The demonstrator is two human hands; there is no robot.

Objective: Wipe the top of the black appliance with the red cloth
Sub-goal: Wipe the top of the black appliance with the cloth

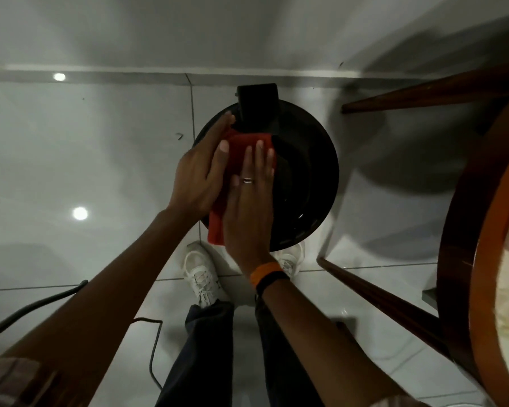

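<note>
Pressing red cloth (241, 151) flat under open right hand (249, 207), left hand (200, 171) open, black appliance (306, 171) half hidden

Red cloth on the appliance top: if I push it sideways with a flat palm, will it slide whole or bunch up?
The red cloth looks soft and folded, so it probably bunches unless pinned. The right hand lies flat on it, the left hand at its edge. The black appliance top looks glossy, so it likely slides easily.

You have two hands, left (199, 174) and right (249, 212), one red cloth (238, 154), one black appliance (306, 177), two white shoes (200, 274), two cables (36, 304) and one wooden table (465, 230).
</note>
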